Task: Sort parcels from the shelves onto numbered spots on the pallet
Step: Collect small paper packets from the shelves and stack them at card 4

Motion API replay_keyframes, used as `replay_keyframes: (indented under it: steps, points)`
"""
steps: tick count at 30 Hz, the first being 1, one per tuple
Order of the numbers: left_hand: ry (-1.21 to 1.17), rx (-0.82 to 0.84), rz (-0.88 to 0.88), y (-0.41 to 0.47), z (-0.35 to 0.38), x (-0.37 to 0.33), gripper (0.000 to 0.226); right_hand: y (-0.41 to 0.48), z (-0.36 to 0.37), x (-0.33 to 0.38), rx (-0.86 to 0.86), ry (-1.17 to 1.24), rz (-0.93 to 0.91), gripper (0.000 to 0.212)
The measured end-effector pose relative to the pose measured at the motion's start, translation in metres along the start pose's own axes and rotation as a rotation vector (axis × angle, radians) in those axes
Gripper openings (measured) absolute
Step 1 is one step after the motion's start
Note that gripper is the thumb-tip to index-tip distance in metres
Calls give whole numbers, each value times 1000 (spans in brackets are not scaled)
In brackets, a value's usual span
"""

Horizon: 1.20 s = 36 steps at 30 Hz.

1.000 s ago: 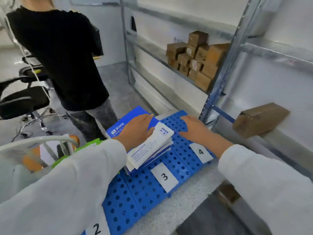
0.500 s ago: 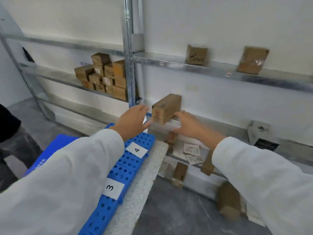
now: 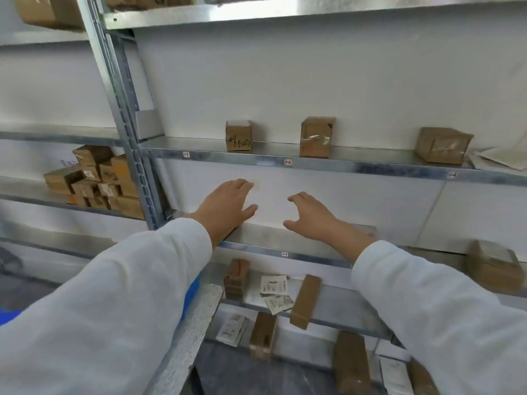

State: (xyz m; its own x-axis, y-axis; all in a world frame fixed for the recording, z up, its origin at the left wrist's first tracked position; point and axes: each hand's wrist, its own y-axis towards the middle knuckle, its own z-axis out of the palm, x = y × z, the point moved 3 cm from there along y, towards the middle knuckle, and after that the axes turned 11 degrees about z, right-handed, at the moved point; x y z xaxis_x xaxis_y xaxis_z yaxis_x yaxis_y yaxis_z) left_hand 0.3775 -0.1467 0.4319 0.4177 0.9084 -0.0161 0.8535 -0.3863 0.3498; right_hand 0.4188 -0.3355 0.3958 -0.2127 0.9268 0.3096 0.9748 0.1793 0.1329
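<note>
Reaching out, left hand [image 3: 228,206] and right hand [image 3: 310,218], both empty.
Fingers [image 3: 242,185] spread and holding nothing, they hover over the middle shelf [image 3: 285,238]; three cardboard parcels [image 3: 316,137] sit on the upper shelf [image 3: 271,161].

The middle shelf [image 3: 313,163] is gleaming silvery grey, its front edge carrying small white tags with dark marks. On it, the left parcel [image 3: 239,136] is showing brown card with black scrawl, while the middle parcel [image 3: 316,137] and the right parcel [image 3: 443,145] are showing brown under glossy clear tape. Below the shelf, the sleeves [image 3: 114,309] are showing white, the paper packets [image 3: 273,285] white with black print, and the pallet [image 3: 192,295] bright blue beside a white-and-grey speckled slab [image 3: 199,315]. Left of the shelf, the stacked boxes [image 3: 97,181] are showing brown with white labels.
</note>
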Motion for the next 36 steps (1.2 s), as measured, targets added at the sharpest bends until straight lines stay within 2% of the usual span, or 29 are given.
replay_keyframes:
  steps: [7, 15, 25, 33, 36]
  points:
    - [-8, 63, 121, 71, 39, -70, 59, -1, -24, -99, -9, -16, 82, 69]
    - [-34, 151, 287, 101, 98, -135, 57, -15, -17, -175, 28, -22, 208, 69]
    - [-139, 83, 529, 214, 86, -202, 56, -17, -94, -260, -127, -66, 474, 69]
    - [-200, 49, 693, 296, 62, -272, 34, -39, -175, -314, -283, -163, 736, 66]
    - [-201, 94, 744, 319, 63, -290, 36, -42, -192, -325, -297, -209, 777, 60]
